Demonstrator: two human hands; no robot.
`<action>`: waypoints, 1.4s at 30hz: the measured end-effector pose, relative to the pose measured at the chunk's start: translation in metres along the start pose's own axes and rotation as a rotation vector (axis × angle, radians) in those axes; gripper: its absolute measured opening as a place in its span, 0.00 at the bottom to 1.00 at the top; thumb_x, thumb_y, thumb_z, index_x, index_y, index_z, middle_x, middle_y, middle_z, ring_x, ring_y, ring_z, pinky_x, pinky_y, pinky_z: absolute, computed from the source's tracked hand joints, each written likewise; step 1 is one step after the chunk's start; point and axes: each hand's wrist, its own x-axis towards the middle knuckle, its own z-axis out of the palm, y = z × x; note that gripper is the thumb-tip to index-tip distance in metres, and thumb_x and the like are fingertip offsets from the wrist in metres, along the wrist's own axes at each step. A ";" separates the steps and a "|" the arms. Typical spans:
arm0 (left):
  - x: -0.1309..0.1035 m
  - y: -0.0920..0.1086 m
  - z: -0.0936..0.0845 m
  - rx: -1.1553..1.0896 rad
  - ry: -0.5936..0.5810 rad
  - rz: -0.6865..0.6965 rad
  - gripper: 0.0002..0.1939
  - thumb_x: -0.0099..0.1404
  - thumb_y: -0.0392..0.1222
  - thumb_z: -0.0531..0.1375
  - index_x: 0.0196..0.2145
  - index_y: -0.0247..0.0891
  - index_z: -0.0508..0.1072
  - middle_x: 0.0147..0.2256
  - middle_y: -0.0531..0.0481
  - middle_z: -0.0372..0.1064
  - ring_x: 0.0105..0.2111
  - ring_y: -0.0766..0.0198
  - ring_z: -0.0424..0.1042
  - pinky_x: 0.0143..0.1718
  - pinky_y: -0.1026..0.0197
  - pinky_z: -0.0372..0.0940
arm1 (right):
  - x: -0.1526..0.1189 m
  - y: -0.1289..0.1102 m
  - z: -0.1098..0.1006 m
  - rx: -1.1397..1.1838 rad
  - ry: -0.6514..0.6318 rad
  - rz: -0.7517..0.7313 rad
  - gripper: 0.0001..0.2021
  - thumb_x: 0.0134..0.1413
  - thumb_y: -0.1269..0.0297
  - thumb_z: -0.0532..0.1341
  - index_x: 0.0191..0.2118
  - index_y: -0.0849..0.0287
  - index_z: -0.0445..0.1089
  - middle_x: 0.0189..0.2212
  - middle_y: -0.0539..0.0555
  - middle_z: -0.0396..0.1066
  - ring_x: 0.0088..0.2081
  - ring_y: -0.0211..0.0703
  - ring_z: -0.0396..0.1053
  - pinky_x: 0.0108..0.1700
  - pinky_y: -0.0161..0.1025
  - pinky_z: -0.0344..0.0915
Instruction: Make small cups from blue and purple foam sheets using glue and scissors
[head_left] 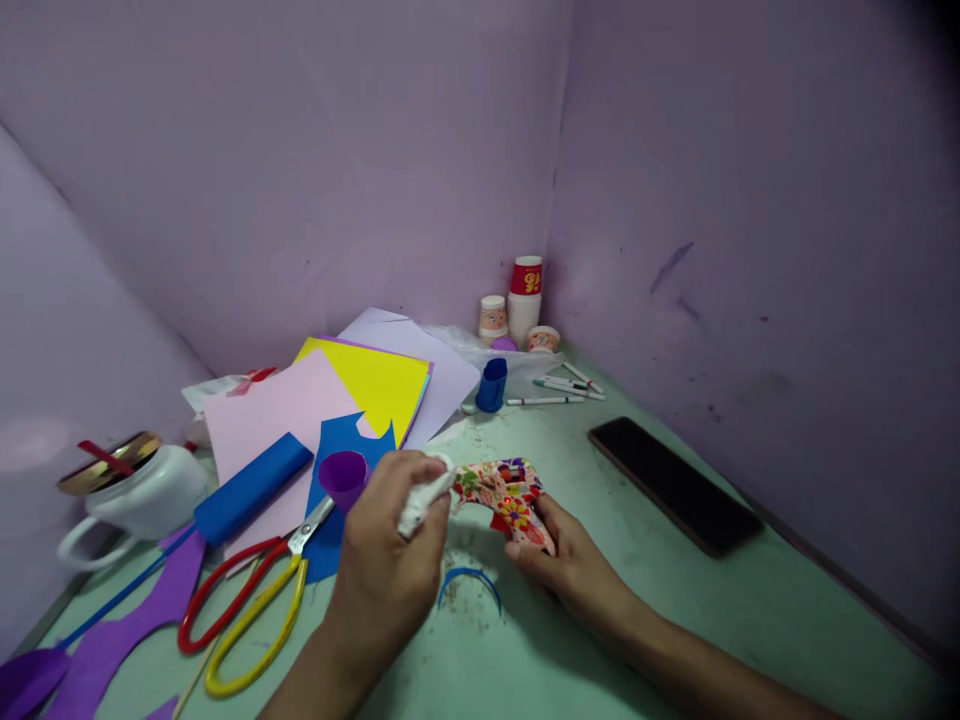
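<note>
My right hand [566,550] is closed around the grip of a glue gun [514,490] with a bright floral pattern and a red trigger. Its front end points left, toward my left hand [397,530]. Pinched in the fingers of that hand is a crumpled white tissue [427,500], held against the front of the glue gun. The tissue and fingers hide the nozzle. Below, a thin curved blue paper strip [471,573] lies on the table among small crumbs.
Red-and-yellow-handled scissors [300,540], a purple paper cone [343,475], blue paper [326,555] and coloured sheets [375,385] lie left. A white mug [157,490] stands far left. Behind are a blue paper roll [492,385], markers [551,400] and paper cups [523,315]. A phone [675,485] lies right.
</note>
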 end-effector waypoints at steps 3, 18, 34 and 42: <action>-0.010 0.001 0.015 0.138 -0.020 0.307 0.13 0.60 0.29 0.53 0.42 0.36 0.70 0.39 0.43 0.70 0.40 0.62 0.72 0.40 0.64 0.69 | 0.000 0.004 0.001 0.008 -0.014 -0.063 0.31 0.46 0.60 0.65 0.57 0.61 0.60 0.54 0.61 0.68 0.53 0.56 0.68 0.55 0.48 0.62; -0.018 0.002 0.049 0.497 0.013 0.333 0.09 0.54 0.27 0.52 0.24 0.39 0.68 0.23 0.48 0.64 0.22 0.62 0.67 0.21 0.64 0.60 | -0.010 0.015 0.004 -0.088 -0.047 -0.165 0.20 0.55 0.61 0.61 0.53 0.58 0.61 0.47 0.58 0.69 0.47 0.50 0.68 0.53 0.46 0.63; 0.001 -0.008 0.001 0.821 -0.042 0.038 0.11 0.56 0.32 0.52 0.29 0.38 0.75 0.30 0.46 0.70 0.24 0.58 0.70 0.19 0.60 0.54 | -0.006 0.005 0.000 -0.083 0.163 -0.018 0.24 0.48 0.59 0.64 0.52 0.56 0.63 0.36 0.55 0.73 0.41 0.51 0.71 0.40 0.43 0.69; 0.019 -0.008 -0.004 -0.007 -0.059 -0.381 0.09 0.55 0.44 0.58 0.27 0.40 0.77 0.29 0.51 0.77 0.28 0.61 0.74 0.28 0.62 0.66 | -0.006 0.002 0.002 -0.025 0.107 0.017 0.26 0.46 0.56 0.65 0.51 0.57 0.64 0.29 0.51 0.72 0.31 0.45 0.71 0.32 0.38 0.67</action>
